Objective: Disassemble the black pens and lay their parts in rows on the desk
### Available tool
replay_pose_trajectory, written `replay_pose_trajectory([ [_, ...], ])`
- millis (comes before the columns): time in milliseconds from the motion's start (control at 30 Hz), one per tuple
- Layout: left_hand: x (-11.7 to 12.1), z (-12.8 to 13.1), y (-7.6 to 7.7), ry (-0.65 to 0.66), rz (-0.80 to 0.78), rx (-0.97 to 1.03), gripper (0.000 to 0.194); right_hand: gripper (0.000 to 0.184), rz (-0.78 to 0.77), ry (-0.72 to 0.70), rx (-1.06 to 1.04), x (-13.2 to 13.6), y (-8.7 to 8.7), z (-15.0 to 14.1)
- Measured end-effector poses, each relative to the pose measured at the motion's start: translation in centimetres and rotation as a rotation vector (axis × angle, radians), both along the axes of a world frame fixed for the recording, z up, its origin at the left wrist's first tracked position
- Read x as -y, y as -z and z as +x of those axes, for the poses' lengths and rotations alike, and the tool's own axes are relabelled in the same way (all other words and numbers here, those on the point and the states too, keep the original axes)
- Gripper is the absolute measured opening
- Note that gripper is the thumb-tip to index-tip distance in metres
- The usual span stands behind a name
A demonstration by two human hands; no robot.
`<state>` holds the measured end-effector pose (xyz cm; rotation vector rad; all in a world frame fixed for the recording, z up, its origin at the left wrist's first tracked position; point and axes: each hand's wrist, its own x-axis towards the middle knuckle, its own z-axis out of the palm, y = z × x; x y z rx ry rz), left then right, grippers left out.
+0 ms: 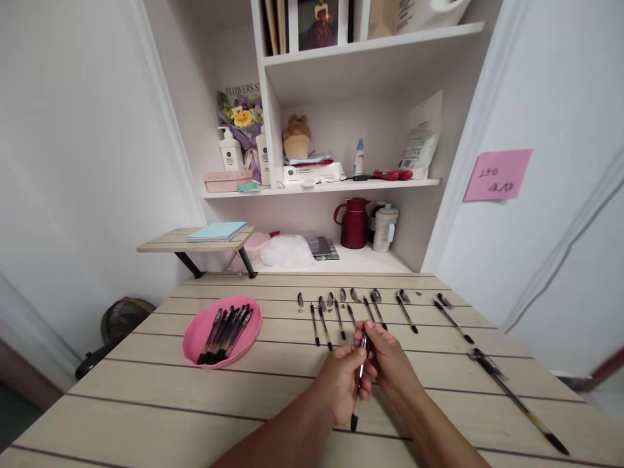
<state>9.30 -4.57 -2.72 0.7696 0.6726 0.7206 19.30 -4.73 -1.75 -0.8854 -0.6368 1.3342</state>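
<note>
A black pen (pixel 359 380) stands tilted between my two hands, above the table. The fingers of my left hand (pixel 341 383) are closed around its barrel, and its dark lower end points toward me. At the upper end, my right hand (pixel 387 354) pinches the pen near its dark cap; whether the cap is seated is hidden by the fingers. Beyond the hands lie several pen parts in a loose row: slim barrels such as this one (pixel 325 328), with dark caps (pixel 353 296) near them. A longer pen (pixel 521 403) lies at the right.
A pink bowl (pixel 256 335) with several black pens (pixel 224 335) stands at the left. Behind it rises a small wooden stand (pixel 160 242) with blue paper (pixel 217 231). White shelves (pixel 361 188) close off the back, holding a red jug (pixel 354 224) and a light cup (pixel 385 229).
</note>
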Motion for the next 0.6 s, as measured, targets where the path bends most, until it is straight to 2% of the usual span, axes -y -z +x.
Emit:
replay_pose_trajectory([
  [100, 0.1, 0.2, 0.5, -0.023, 0.025, 0.019, 0.034, 0.038, -0.004, -0.027, -0.003, 0.3, -0.1, 0.1],
  [233, 0.4, -0.1, 0.9, -0.045, -0.037, 0.038, 0.033, 0.034, -0.014, -0.08, 0.144, 0.3, 0.3, 0.2],
  [367, 0.7, -0.5, 0.7, 0.019, -0.147, 0.043, 0.031, 0.039, -0.045, -0.005, 0.159, 0.1, 0.5, 0.5],
  [600, 0.7, -0.8, 0.5, 0.078, -0.108, 0.021, 0.025, 0.036, -0.009, 0.097, 0.149, -0.1, 0.4, 1.2],
])
